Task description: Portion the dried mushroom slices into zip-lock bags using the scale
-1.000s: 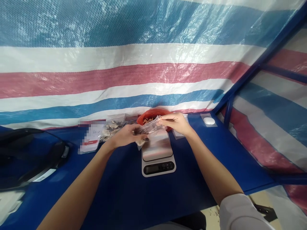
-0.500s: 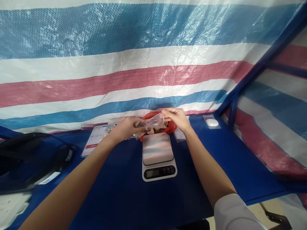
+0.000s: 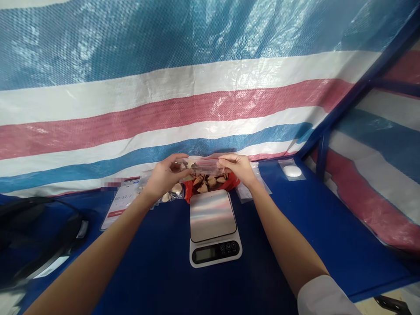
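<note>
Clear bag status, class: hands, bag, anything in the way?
Left hand, right hand: each pinching the clear bag. Clear bag: stretched between them, seemingly above the red bag of brown pieces. Scale: nearer the wearer, not blocking the hands.

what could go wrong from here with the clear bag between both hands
The thin clear plastic bag is pinched by the left hand and right hand; it might slip onto the open red plastic bag of brown chunky pieces. The red bag sits close behind the white scale with a square metal plate, so pieces could tumble onto the plate. The bare left forearm runs alongside the flat white-screened phone and might nudge it.
</note>
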Demonstrator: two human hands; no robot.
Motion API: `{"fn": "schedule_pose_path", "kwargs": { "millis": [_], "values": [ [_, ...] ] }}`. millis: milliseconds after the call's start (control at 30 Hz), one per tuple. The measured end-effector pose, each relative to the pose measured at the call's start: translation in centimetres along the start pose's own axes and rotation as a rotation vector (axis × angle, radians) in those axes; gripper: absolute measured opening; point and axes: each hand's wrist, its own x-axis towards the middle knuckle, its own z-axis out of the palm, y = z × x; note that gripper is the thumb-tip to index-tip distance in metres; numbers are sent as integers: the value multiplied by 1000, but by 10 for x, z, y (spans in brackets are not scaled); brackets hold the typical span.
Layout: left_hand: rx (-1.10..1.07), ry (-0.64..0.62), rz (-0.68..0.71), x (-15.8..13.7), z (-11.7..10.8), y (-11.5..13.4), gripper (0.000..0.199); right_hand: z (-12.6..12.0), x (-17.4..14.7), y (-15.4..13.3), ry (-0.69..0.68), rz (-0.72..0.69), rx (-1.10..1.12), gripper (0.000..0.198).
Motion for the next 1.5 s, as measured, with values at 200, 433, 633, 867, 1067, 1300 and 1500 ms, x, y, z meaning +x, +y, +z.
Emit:
{"fn": "schedule_pose_path", "kwargs": {
  "millis": [200,433,633,867,1067,1300,1500],
  "values": [
    [-29,13,30,15,-6,-4,68,4,2,9,-12,-32,-151,22],
    [-108,-93,41,34,-16,-7,52,5,-1,8,23,10,-358,18],
    [-64,-74,9,39,-11,-6,49,5,-2,9,39,12,-426,17],
    [3,-28,114,45,-7,10,45,4,0,13,58,9,-361,17],
    [-19,-28,121,42,0,11,45,0,1,15,63,71,-276,14],
    [48,-11,72,35,-4,0,51,-7,2,14,83,19,-424,15],
    [110,93,112,37,-6,7,46,-2,2,15,92,50,-236,21]
  ]
}}
